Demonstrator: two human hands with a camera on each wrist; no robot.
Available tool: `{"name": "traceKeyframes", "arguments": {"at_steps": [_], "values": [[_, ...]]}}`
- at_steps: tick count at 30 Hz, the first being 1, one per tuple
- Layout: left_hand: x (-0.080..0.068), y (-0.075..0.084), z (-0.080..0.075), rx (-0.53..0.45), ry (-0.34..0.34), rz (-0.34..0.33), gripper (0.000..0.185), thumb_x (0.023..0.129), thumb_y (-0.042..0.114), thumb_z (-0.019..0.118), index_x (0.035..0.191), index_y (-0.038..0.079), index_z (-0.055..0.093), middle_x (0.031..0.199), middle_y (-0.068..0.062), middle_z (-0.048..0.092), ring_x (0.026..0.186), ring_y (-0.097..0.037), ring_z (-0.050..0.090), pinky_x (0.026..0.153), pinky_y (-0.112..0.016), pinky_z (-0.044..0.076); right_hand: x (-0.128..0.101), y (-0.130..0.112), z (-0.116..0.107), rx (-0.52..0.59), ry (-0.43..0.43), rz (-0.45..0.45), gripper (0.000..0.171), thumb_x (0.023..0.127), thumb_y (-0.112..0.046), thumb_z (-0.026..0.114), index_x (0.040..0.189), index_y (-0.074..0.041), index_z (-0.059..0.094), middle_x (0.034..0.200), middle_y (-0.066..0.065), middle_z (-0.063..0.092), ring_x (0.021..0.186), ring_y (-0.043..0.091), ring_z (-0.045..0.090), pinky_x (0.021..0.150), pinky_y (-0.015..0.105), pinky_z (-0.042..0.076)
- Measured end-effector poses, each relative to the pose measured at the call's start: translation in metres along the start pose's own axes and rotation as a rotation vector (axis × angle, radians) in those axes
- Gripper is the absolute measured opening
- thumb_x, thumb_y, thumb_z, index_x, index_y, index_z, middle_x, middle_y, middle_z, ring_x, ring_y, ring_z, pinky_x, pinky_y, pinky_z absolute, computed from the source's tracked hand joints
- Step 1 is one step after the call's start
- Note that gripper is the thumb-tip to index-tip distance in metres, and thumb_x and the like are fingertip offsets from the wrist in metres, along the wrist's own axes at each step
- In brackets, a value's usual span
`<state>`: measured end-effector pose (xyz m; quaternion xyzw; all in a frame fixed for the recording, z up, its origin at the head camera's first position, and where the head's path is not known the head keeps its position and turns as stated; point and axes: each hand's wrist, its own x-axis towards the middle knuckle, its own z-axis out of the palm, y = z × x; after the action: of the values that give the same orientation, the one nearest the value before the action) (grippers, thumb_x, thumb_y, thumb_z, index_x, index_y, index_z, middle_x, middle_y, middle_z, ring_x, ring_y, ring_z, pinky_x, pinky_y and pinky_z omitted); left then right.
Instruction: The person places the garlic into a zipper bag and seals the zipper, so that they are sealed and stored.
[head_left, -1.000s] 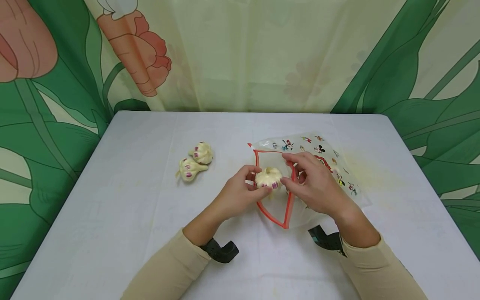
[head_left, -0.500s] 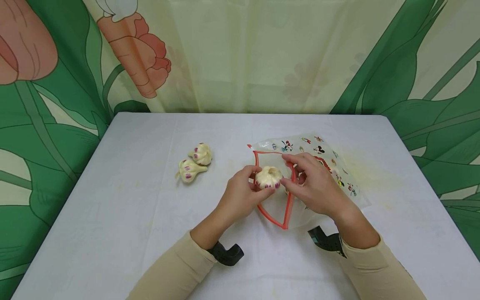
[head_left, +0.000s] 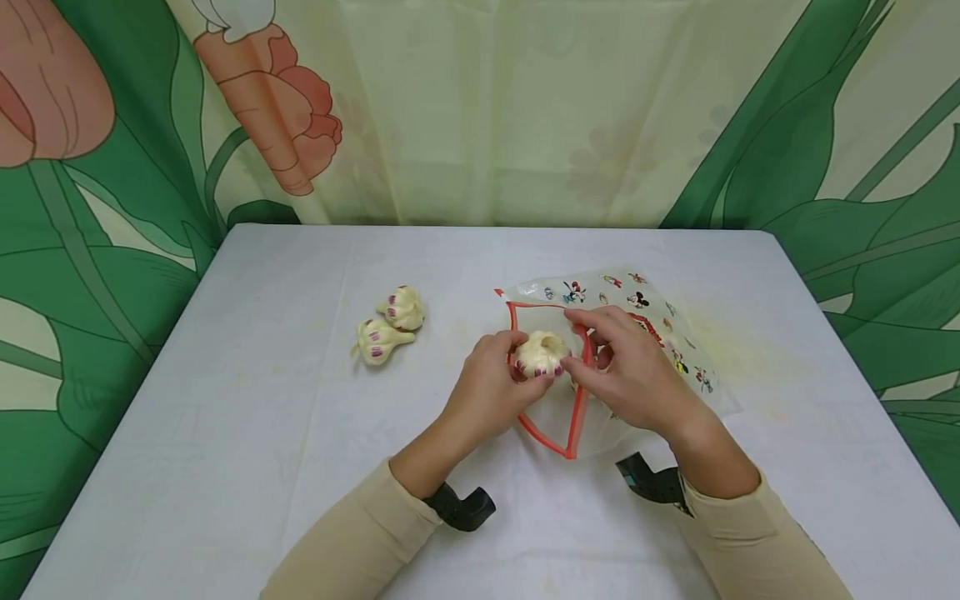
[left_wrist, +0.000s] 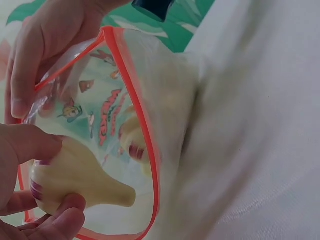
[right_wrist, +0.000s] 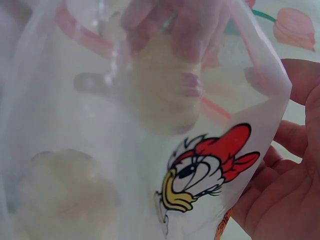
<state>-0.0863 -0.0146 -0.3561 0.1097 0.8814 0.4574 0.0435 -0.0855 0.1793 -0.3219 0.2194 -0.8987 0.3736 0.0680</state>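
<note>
A: Left hand (head_left: 491, 379), finger state?
B: Curled; thumb and fingertips pinch a garlic bulb (head_left: 542, 354), pale with purple marks. Left wrist view: its stem points away from the hand.
A: Bulb position?
B: At the open mouth of a clear bag (head_left: 671, 333). How far past the red rim (head_left: 576, 421), if at all, cannot tell.
A: Right hand (head_left: 630, 362)?
B: Fingers narrow, gripping the bag at its rim. Mouth stands spread, facing the left hand. Film carries cartoon prints, among them a duck's head with a red bow.
A: Contents?
B: At least one inner bulb (left_wrist: 134, 142), seen through the mouth; in the right wrist view a pale, blurred shape shows behind the film.
A: Elsewhere on the white-covered table (head_left: 247, 417)?
B: One loose bulb (head_left: 381, 342) and, just behind it, a second bulb (head_left: 403, 307), both left of the bag and well apart from it. Behind: a leaf-and-flower curtain (head_left: 487, 108)
</note>
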Motion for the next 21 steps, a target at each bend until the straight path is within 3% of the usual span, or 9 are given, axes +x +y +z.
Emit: {"name": "traceKeyframes", "arguments": {"at_steps": [8,21], "values": [[0.0034,0.0021,0.0033,-0.002,0.033,0.013,0.056,0.086,0.025,0.081,0.129,-0.001,0.055,0.11,-0.011,0.054,0.087,-0.016,0.053,0.067,-0.021,0.05,-0.0003,-0.0004,-0.0005,0.003,-0.003,0.005,0.052,0.085,-0.004,0.078,0.134,0.0,0.06,0.109,0.01,0.058,0.083,0.016,0.053,0.072,0.033,0.054],[0.0042,0.0076,0.0075,0.039,0.063,0.043,0.057,0.087,0.022,0.08,0.132,-0.001,0.055,0.118,-0.014,0.053,0.088,-0.016,0.055,0.07,-0.021,0.05,0.0003,-0.0004,-0.001,-0.003,-0.002,0.004,0.052,0.085,-0.004,0.078,0.134,0.001,0.06,0.11,0.011,0.058,0.083,0.017,0.053,0.072,0.029,0.053]]}}
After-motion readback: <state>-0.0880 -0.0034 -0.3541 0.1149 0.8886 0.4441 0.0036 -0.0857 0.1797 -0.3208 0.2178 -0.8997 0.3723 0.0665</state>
